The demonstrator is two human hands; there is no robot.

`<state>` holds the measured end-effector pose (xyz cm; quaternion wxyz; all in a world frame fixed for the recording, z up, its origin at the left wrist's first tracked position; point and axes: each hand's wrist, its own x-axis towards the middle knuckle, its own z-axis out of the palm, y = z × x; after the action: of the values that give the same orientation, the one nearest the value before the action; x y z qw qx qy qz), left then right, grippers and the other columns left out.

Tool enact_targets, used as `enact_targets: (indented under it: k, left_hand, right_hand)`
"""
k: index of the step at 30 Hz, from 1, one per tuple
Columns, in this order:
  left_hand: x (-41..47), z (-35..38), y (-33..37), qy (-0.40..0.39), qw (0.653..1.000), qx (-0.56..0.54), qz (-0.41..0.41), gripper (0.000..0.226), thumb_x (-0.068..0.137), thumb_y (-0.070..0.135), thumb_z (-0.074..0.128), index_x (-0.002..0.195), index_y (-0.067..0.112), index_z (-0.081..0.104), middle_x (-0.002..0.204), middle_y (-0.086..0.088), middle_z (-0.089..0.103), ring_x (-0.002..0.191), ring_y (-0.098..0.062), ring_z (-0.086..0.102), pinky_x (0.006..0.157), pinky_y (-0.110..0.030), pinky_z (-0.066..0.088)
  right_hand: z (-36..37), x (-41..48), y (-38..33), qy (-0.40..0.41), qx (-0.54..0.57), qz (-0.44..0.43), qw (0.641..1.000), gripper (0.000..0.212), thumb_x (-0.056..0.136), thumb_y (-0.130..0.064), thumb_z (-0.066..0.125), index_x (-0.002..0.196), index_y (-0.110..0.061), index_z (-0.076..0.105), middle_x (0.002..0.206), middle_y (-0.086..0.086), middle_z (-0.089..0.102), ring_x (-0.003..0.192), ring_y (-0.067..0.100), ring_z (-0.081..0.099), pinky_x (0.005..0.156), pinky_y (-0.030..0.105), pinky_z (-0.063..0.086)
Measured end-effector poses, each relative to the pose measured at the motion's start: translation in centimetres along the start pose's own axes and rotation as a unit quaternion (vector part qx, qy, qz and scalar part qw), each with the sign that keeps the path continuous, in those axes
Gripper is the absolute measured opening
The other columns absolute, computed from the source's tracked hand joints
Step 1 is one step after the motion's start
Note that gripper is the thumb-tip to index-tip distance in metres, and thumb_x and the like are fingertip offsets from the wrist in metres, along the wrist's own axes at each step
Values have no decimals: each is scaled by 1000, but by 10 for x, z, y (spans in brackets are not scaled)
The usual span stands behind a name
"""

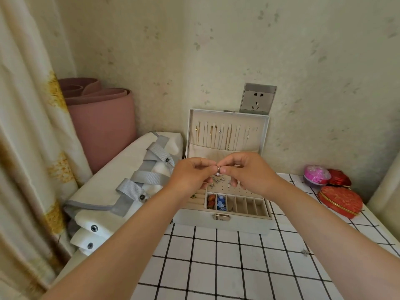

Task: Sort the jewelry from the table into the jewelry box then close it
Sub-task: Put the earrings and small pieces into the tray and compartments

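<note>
A pale grey jewelry box stands open on the checked table, its lid upright against the wall with several chains hanging inside. Above the box's earring panel, my left hand and my right hand meet fingertip to fingertip. Together they pinch a small silver earring with a pearl drop. Several earrings sit on the panel below. Two front compartments hold red pieces and blue pieces. A tiny silver piece lies on the table at the right.
Red heart-shaped boxes and a pink round box sit at the table's right back corner. A white bag with grey straps lies left of the table, a rolled pink mat behind it. A wall socket is above the lid.
</note>
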<state>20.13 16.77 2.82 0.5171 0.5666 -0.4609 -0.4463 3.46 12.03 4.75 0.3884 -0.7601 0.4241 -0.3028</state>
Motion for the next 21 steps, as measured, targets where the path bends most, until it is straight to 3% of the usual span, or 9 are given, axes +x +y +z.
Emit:
enact_targets:
  k: [6,11,17,19,21]
  left_hand:
    - [3,4,0,28,998,37,34,6,90,20,69,93,20,74,75,7,71,63,-4,61,59,-20,52]
    - [6,5,-5,65,987,89,121,5,88,19,70,89,20,75,73,10,71,64,6,61,65,-13,48]
    - [8,3,-9,7,988,121,97,11,91,23,66,95,27,76,73,16,69,65,9,59,65,-13,45]
    - [9,1,-14,-8,963,240,125,15,93,25,63,100,31,74,90,17,71,82,6,61,76,-18,48]
    - [9,-1,-22,-5,899,406,164,19,94,29,59,107,35,71,107,17,66,101,-1,54,86,-25,47]
  right_hand:
    - [4,0,1,94,41,29,994,1,85,-18,79,85,-20,79,70,-8,75,48,10,56,43,13,42]
    - [10,1,-2,71,79,62,992,6,86,-23,74,86,-24,80,79,-1,77,56,14,58,50,24,46]
    - [10,3,12,88,49,49,994,7,83,-20,80,86,-26,80,75,-8,76,53,2,59,51,13,45]
    - [11,4,22,99,-37,41,994,9,86,-24,77,83,-32,79,76,-13,75,63,-1,65,62,16,49]
    - [15,3,30,96,-181,32,978,9,89,-30,73,84,-34,78,82,-13,75,77,4,68,72,25,55]
